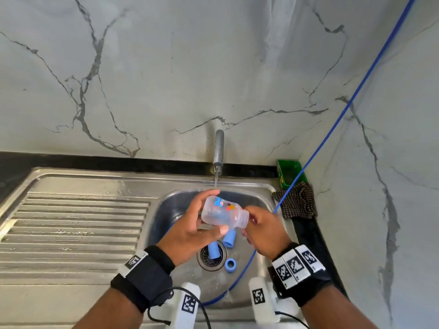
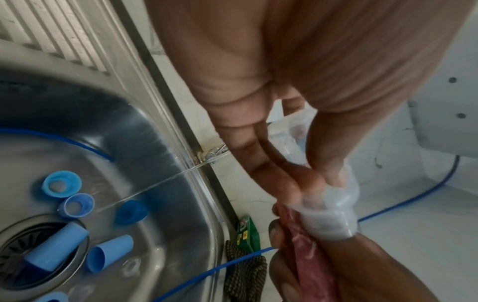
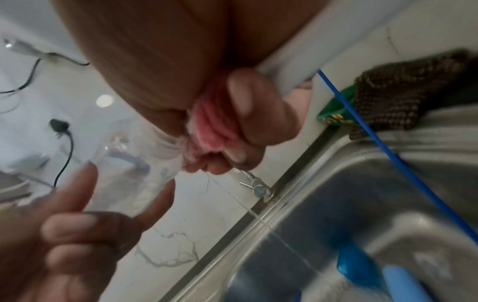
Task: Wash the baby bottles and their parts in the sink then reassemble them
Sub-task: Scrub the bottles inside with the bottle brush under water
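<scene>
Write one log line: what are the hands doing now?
left hand: holds bottle | right hand: pushes pink cloth into its mouth | tap: running | blue parts: in sink

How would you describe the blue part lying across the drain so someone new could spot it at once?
Start at the steel sink under the running tap and look down to the round drain strainer in the basin floor. The light blue cap lies on its side right across that strainer. Its blue neighbours all rest on bare steel beside the drain.

Clear bottle point(image 1: 223, 213): multicoloured print. Beside the sink drain point(image 1: 209, 257): blue caps point(image 1: 230, 238) and blue ring point(image 1: 230, 265). Right of it: brown checked cloth point(image 1: 298, 203), green box point(image 1: 290, 173).
</scene>
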Demonstrator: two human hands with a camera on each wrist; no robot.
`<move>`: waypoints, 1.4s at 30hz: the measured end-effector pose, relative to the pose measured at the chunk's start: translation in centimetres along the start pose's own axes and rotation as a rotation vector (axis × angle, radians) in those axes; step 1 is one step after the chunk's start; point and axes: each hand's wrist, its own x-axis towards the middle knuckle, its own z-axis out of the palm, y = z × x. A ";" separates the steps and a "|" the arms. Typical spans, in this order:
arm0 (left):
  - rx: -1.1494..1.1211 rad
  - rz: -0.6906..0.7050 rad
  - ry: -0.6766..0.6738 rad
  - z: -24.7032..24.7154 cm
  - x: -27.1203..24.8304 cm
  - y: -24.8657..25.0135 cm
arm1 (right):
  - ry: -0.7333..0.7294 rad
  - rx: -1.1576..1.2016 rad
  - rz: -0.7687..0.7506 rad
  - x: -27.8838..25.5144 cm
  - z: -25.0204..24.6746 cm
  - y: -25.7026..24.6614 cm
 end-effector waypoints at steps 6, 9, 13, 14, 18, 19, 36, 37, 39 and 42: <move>0.102 -0.325 0.061 1.1 1.5 -0.4 | 0.002 0.039 -0.203 0.4 -1.5 1.9; 0.128 -0.287 0.092 2.2 2.2 -0.7 | 0.002 -0.007 -0.156 0.6 -1.4 2.5; 0.081 -0.006 0.074 2.3 2.3 -2.0 | -0.065 0.032 0.051 0.2 -1.1 3.1; 0.070 0.010 0.087 2.3 2.2 -2.0 | -0.075 0.012 0.036 0.1 -1.2 3.0; 0.079 -0.222 0.120 1.5 1.8 -0.9 | 0.001 -0.101 -0.141 -0.6 -1.7 1.6; 0.117 -0.334 0.082 1.3 1.6 -0.8 | 0.008 -0.152 -0.186 -0.6 -1.6 1.4; 0.006 -0.219 0.179 -5.0 -1.9 -1.6 | 0.034 -0.154 -0.042 -2.0 1.9 -3.2; -0.003 -0.223 0.193 -5.5 -2.0 -1.6 | 0.027 -0.157 -0.031 -2.0 1.7 -3.0; -0.040 -0.232 0.209 -6.3 -2.3 -1.9 | 0.017 -0.118 -0.009 -2.2 1.8 -2.7; -0.087 -0.242 0.225 -6.8 -2.5 -2.1 | 0.021 -0.174 -0.023 -2.6 1.8 -3.3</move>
